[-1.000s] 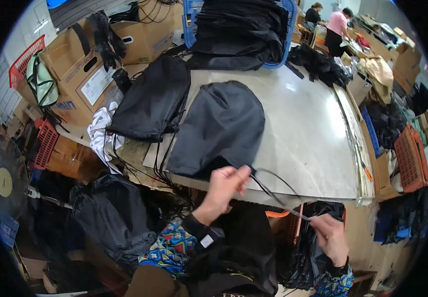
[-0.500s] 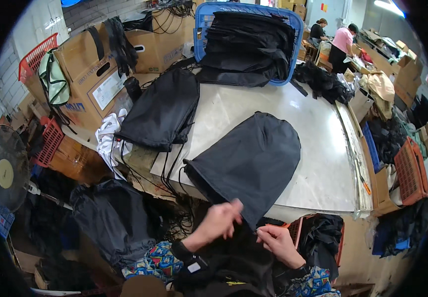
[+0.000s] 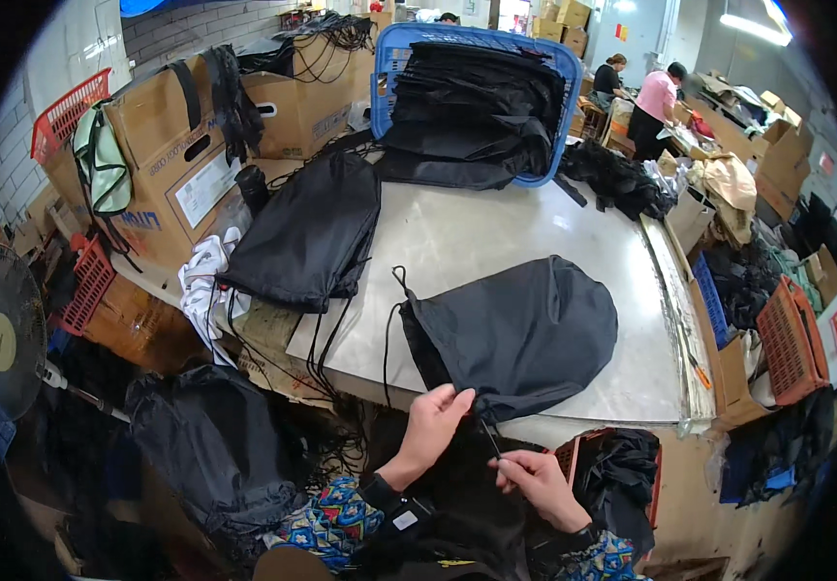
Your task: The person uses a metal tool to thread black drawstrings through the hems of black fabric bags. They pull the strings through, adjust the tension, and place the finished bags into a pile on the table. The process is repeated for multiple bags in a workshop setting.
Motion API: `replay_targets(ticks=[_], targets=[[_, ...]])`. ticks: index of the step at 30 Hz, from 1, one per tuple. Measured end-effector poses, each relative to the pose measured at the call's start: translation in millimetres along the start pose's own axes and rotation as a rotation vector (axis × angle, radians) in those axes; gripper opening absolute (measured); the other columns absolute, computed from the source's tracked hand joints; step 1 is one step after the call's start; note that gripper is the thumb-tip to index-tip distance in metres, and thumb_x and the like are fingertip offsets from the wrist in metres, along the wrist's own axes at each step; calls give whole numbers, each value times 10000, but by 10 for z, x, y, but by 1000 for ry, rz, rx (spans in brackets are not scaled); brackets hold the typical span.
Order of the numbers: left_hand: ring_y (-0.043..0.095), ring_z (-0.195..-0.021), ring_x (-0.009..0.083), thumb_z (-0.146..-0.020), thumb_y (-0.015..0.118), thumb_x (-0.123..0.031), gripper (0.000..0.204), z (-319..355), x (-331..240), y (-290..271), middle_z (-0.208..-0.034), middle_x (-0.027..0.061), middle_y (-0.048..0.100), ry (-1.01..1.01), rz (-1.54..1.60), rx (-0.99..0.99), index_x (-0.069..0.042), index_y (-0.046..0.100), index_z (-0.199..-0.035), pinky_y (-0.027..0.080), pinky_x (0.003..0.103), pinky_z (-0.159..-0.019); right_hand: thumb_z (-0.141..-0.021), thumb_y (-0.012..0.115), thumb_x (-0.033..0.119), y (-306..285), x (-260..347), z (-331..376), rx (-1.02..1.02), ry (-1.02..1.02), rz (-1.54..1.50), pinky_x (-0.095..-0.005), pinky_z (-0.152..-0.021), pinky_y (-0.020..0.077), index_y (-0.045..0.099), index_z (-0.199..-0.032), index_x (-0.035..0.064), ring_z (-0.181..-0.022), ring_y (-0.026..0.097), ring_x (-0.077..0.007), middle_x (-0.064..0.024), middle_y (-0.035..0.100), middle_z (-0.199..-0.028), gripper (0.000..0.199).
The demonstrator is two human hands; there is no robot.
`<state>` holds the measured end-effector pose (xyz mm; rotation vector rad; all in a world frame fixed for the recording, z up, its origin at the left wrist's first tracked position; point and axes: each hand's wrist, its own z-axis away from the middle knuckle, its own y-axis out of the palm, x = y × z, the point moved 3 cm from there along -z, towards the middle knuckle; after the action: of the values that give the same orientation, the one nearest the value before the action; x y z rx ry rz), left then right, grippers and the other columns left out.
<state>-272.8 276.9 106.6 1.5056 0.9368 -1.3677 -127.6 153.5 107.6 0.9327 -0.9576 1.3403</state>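
Note:
A black drawstring bag [image 3: 525, 334] lies on the pale tabletop, its mouth toward me. At the near corner of that mouth, my left hand [image 3: 430, 434] is closed, pinching the fabric edge between thumb and fingers. My right hand [image 3: 538, 486] sits lower and to the right, its fingertips pinched on a thin dark cord [image 3: 490, 441]. The cord runs taut from the bag's corner to those fingertips. A loop of cord [image 3: 397, 281] sticks out at the mouth's other corner, with a strand hanging over the table edge.
More black drawstring bags [image 3: 312, 232] lie stacked to the left, cords dangling. Behind stands a blue basket [image 3: 573, 116] of folded black fabric. Cardboard boxes [image 3: 162, 174] and a fan [image 3: 2, 339] are at left. A red crate [image 3: 658, 484] of black fabric stands near my right hand. Two people work far back.
The bag has turned and shifted right on the table. My left hand has come onto its mouth corner. My right hand has drawn away from the bag, and a length of cord now shows between.

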Motion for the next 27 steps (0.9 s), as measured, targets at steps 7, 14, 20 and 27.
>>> replay_targets(ticks=[7,14,20,27], targets=[[515,-593,130,-887,565,-95,113,121,82,395,-720,81,522,255,-332,148,11,545,-920,417,281,-549,-896,580,131,-183,412,29,-71,-566,1014,-272,-594,482,654,-926,-36,-642,593,-110,-72,653,-743,185],[571,-669,408,-879,573,-197,151,292,46,666,-828,209,567,563,-731,291,-50,547,-862,480,474,-532,-942,503,107,-592,1652,68,-512,-809,162,-284,-852,448,508,-1195,-72,-1008,573,-163,-107,629,-1078,309],[580,-685,423,-918,477,-185,166,-138,-64,51,-697,201,557,591,-925,-72,-40,504,-841,447,502,-554,-963,458,196,-1191,1758,723,-985,-1188,-42,-242,-663,428,587,-859,22,-770,520,-96,-28,554,-829,240],[512,-945,454,-842,580,-107,295,-346,-247,-443,-1086,270,516,425,-906,-310,-5,489,-1104,434,469,-776,-999,427,184,-1966,1318,1876,-1453,-1421,-84,-343,-932,447,513,-1078,-31,-833,512,-132,-48,518,-837,245]])
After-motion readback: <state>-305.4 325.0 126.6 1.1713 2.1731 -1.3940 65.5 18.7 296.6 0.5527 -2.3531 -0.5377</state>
